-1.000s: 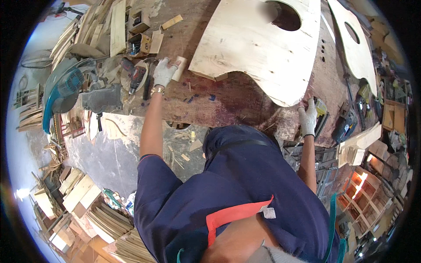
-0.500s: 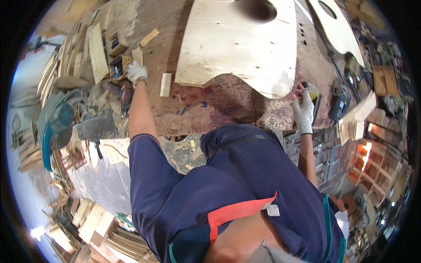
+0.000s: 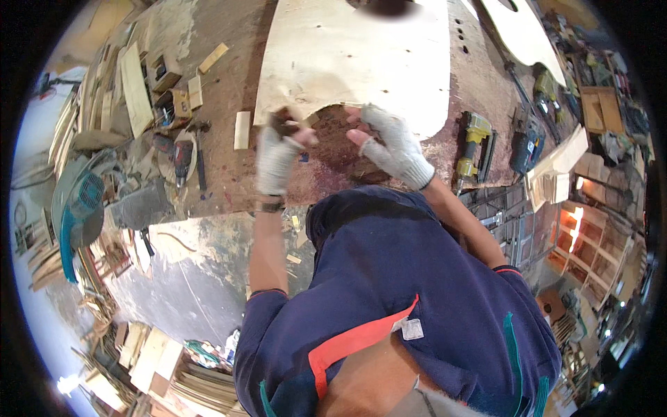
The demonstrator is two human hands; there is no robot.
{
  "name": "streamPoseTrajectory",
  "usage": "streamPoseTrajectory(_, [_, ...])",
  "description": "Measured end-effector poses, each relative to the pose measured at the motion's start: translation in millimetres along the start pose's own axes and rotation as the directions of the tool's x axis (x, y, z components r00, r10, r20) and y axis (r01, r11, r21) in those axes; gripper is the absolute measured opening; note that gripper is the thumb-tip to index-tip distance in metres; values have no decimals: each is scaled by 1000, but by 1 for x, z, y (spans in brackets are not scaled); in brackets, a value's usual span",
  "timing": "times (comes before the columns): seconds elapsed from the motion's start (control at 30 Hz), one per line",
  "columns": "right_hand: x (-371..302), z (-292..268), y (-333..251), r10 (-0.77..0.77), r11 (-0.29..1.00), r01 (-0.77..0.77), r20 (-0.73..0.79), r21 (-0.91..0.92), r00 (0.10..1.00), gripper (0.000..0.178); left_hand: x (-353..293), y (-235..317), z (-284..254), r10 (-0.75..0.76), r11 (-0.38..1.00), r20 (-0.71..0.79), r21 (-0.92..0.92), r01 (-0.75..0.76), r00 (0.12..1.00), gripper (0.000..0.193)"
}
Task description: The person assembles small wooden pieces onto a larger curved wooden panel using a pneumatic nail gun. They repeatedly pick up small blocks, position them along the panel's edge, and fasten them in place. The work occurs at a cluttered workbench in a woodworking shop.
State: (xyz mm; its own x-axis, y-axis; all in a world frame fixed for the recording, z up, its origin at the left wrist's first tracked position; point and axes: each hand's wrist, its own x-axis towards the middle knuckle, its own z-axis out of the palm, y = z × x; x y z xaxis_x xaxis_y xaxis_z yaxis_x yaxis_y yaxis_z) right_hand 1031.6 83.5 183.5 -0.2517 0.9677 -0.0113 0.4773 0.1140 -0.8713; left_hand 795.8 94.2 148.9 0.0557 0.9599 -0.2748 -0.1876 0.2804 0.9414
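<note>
A large pale plywood panel [image 3: 354, 62] with a curved cut-out in its near edge lies on the brown workbench [image 3: 229, 170]. At the left of that cut-out, my gloved left hand [image 3: 276, 158] is blurred, its bare fingertips curled around something dark I cannot make out. My gloved right hand [image 3: 394, 144] reaches over the panel's near edge, thumb and fingers apart, with nothing seen in them. A yellow nail gun [image 3: 474, 144] lies on the bench to its right. Beside my left hand is a small pale wood block [image 3: 242, 130].
At left, a cordless drill [image 3: 183, 161], a hammer [image 3: 201, 156] and a small open box [image 3: 174, 108] lie near wood strips [image 3: 135, 90]. A teal circular saw [image 3: 82, 205] stands farther left. At right are a blue power tool [image 3: 526, 146] and another cut panel [image 3: 524, 35].
My left hand has moved right from the small box to the panel's near edge. My right hand has left the nail gun and come left to the cut-out.
</note>
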Motion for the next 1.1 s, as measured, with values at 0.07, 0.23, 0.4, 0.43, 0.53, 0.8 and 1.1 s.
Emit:
streamPoseTrajectory(0.07, [10, 12, -4, -20, 999, 23, 67, -48, 998, 43, -10, -33, 16, 33, 999, 51, -18, -32, 998, 60])
streamPoseTrajectory(0.23, [11, 31, 14, 96, 994, -99, 62, 44, 993, 24, -33, -50, 32, 149, 985, 94, -101, -140, 984, 55])
streamPoseTrajectory(0.4, [-1, 27, 32, -36, 996, 43, 95, -80, 995, 20, -37, -60, 29, -29, 988, -59, 149, 38, 998, 48])
streamPoseTrajectory(0.43, [-5, 30, 35, -47, 997, 50, 63, -54, 997, 19, -38, -61, 32, 9, 992, -39, 126, -4, 999, 49])
streamPoseTrajectory(0.53, [-13, 19, 29, 110, 986, -126, 146, 110, 983, 17, -44, -53, 37, 22, 998, 31, 63, -23, 999, 53])
streamPoseTrajectory(0.8, [-25, 17, 39, 221, 950, -249, 158, 190, 962, 20, -40, -51, 57, 44, 983, 47, 175, -52, 998, 52])
streamPoseTrajectory(1.1, [-27, 12, 28, -81, 992, 34, 416, 119, 906, 14, -28, -65, 41, 38, 997, -106, -65, -45, 994, 46])
